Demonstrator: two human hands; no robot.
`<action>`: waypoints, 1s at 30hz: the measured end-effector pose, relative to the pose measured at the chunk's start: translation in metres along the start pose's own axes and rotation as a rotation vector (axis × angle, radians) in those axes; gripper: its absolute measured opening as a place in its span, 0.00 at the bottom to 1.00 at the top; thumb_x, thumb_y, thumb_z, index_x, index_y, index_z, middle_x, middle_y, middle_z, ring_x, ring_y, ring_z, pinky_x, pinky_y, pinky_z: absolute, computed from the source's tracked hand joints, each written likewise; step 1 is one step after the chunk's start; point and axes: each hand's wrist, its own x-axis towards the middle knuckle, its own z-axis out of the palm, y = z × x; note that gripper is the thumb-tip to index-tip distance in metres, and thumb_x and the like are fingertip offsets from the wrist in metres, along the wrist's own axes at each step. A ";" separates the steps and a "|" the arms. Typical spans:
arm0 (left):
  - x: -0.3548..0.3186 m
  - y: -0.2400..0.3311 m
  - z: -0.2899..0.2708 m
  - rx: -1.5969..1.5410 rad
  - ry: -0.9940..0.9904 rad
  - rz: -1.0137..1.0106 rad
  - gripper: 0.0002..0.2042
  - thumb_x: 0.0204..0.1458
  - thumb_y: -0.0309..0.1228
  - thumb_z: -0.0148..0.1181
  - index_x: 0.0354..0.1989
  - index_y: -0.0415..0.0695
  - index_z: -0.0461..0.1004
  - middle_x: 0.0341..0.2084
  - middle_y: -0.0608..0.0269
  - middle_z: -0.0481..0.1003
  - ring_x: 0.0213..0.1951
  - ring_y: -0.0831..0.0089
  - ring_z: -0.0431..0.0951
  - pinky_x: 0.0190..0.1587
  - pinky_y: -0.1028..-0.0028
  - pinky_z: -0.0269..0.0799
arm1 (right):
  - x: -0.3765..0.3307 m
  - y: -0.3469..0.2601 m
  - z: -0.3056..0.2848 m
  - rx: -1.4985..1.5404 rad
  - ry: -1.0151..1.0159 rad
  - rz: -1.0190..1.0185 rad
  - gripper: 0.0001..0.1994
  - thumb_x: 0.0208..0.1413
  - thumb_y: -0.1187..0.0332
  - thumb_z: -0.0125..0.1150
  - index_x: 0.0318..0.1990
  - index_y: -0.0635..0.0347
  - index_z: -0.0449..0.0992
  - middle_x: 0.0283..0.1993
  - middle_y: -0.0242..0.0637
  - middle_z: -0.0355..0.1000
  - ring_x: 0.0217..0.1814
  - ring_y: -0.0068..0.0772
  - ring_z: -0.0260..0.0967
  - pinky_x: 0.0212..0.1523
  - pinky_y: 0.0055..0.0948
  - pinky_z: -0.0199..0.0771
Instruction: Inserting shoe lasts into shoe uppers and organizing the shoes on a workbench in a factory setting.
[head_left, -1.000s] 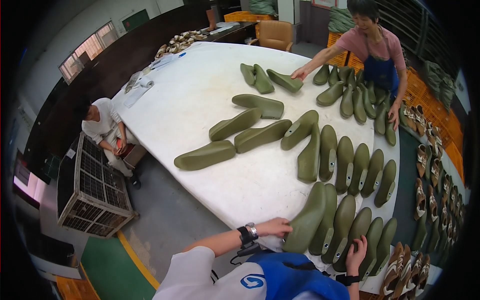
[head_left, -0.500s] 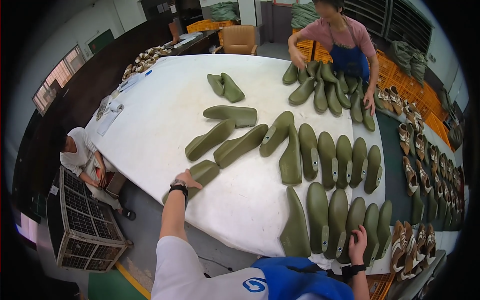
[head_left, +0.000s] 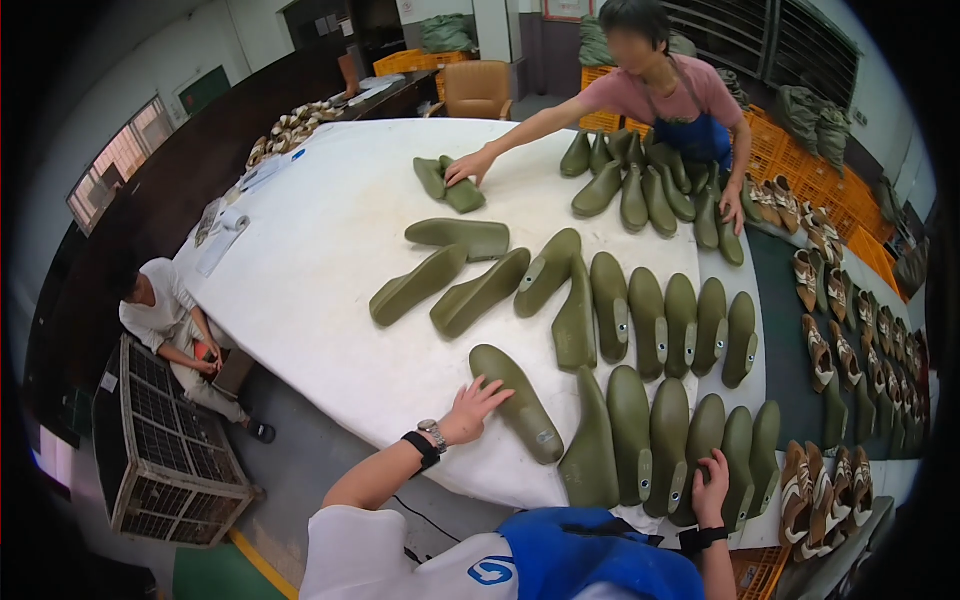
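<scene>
Now the left hand (head_left: 470,405), which half a second ago was reaching far out over the white desk (head_left: 320,260), lies close in, its grip spread wide with fingertips on an olive boot piece (head_left: 515,400) near the desk's front edge. The right hand (head_left: 712,487) rests open on the near row of boot pieces (head_left: 670,440), as before.

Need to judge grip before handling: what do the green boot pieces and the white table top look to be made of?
Green boot piece under the left hand: probably moulded rubber or soft plastic, matte, smooth, uniform olive. Table top: looks like white cloth or padded sheet, dull, edge draping softly; cannot tell for sure.
</scene>
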 end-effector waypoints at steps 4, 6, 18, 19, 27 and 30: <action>0.023 0.007 0.014 -0.714 -0.013 -0.044 0.31 0.43 0.27 0.53 0.60 0.55 0.58 0.65 0.48 0.44 0.64 0.39 0.38 0.64 0.50 0.34 | -0.002 0.000 0.001 -0.011 -0.002 0.010 0.10 0.42 0.80 0.57 0.35 0.61 0.72 0.55 0.47 0.63 0.57 0.50 0.60 0.57 0.38 0.60; 0.047 0.035 0.017 -0.838 -0.005 -0.069 0.22 0.49 0.40 0.54 0.54 0.49 0.66 0.63 0.46 0.49 0.65 0.44 0.38 0.65 0.52 0.27 | -0.002 -0.002 -0.001 -0.017 0.004 0.015 0.10 0.42 0.80 0.57 0.35 0.61 0.72 0.55 0.47 0.63 0.57 0.50 0.60 0.57 0.38 0.60; 0.132 -0.135 -0.032 0.022 0.690 -0.396 0.33 0.36 0.41 0.67 0.51 0.38 0.65 0.48 0.49 0.66 0.56 0.55 0.62 0.59 0.61 0.56 | 0.001 -0.008 -0.001 -0.032 -0.010 0.048 0.10 0.41 0.80 0.57 0.34 0.61 0.72 0.54 0.48 0.63 0.57 0.51 0.60 0.57 0.39 0.60; 0.135 -0.157 -0.035 -0.328 0.490 -0.481 0.37 0.34 0.45 0.67 0.54 0.39 0.63 0.50 0.48 0.64 0.57 0.54 0.60 0.59 0.61 0.56 | -0.001 -0.008 -0.002 -0.015 0.004 0.045 0.09 0.40 0.80 0.57 0.33 0.61 0.72 0.53 0.48 0.63 0.56 0.51 0.60 0.57 0.39 0.60; 0.162 -0.127 -0.032 -0.213 0.216 -0.822 0.44 0.32 0.54 0.65 0.63 0.64 0.53 0.58 0.41 0.53 0.60 0.46 0.53 0.59 0.53 0.51 | 0.001 -0.009 0.002 -0.002 -0.004 0.063 0.09 0.40 0.81 0.56 0.32 0.63 0.71 0.54 0.49 0.63 0.57 0.51 0.60 0.57 0.38 0.59; 0.159 -0.089 0.005 0.352 0.620 -0.574 0.41 0.32 0.35 0.66 0.61 0.66 0.56 0.56 0.40 0.54 0.58 0.41 0.51 0.56 0.46 0.50 | 0.005 -0.027 -0.003 -0.026 -0.006 0.077 0.08 0.40 0.81 0.56 0.32 0.63 0.71 0.54 0.49 0.63 0.57 0.52 0.60 0.57 0.38 0.59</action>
